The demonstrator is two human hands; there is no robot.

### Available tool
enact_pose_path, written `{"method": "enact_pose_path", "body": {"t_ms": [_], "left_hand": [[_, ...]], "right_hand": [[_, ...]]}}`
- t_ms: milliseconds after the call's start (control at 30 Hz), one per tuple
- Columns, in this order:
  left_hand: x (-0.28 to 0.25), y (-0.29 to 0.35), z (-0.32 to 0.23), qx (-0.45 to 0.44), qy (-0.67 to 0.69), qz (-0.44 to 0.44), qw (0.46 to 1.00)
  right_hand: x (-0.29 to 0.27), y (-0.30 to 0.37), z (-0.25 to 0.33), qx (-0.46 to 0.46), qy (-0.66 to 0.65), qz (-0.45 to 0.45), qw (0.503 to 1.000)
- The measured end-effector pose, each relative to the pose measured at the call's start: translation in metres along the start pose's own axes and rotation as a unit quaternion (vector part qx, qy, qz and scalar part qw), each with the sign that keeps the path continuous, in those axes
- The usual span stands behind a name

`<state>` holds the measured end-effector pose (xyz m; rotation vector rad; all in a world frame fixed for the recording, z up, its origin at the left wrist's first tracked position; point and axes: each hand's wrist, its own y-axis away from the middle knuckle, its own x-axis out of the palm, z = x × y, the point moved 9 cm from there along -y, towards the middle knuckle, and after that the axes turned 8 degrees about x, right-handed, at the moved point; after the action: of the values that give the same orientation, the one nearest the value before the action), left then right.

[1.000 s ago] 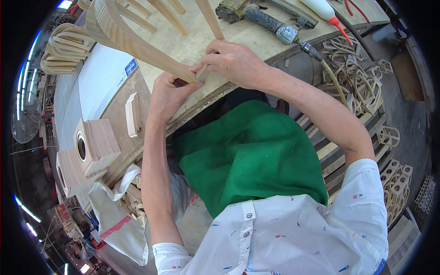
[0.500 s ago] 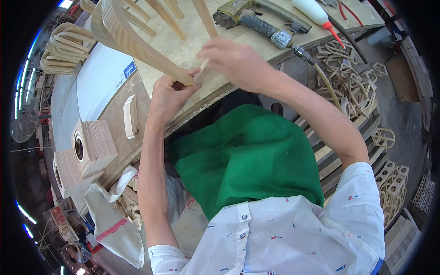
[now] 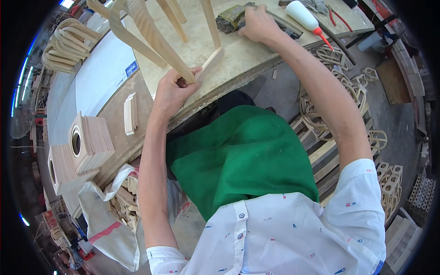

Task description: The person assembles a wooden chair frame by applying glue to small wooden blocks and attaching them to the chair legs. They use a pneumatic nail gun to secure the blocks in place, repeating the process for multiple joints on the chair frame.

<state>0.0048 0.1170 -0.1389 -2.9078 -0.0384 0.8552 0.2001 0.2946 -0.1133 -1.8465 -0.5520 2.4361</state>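
My left hand [image 3: 173, 90] is closed around the low end of a pale bent-wood frame leg [image 3: 158, 41]. Its thumb and fingers pinch the corner where a short wooden strip [image 3: 211, 62] meets that leg. The strip runs along the tabletop to the foot of another upright leg [image 3: 210, 23]. Farther off to the right, my right hand [image 3: 261, 25] wraps over a worn yellow-green and dark air nail gun [image 3: 229, 19] lying on the bench. The gun's handle is mostly hidden under the hand and wrist.
A white glue bottle [image 3: 301, 14] with a red tip lies beyond the gun, near red-handled pliers [image 3: 341, 18]. A few short wooden strips [image 3: 130, 113] rest left of my arm, by stacked plywood pieces [image 3: 91, 142] with round holes. Bent frames [image 3: 68, 46] stand far left.
My right hand has left the strip beside my left hand and moved up and right onto the nail gun. The strip now lies between the two legs. My left hand keeps its hold.
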Motion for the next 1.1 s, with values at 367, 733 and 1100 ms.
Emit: {"method": "enact_pose_path", "body": {"t_ms": [367, 733, 1100], "left_hand": [[-0.006, 0.005, 0.001, 0.022, -0.001, -0.006, 1.000], [-0.001, -0.001, 0.004, -0.001, -0.003, 0.015, 1.000], [0.000, -0.001, 0.008, -0.016, -0.002, 0.012, 1.000]], "right_hand": [[-0.125, 0.027, -0.017, 0.100, -0.242, 0.132, 0.956], [-0.034, 0.205, 0.015, 0.239, -0.753, 0.264, 0.553], [-0.004, 0.222, 0.029, 0.272, -0.787, 0.255, 0.491]]}}
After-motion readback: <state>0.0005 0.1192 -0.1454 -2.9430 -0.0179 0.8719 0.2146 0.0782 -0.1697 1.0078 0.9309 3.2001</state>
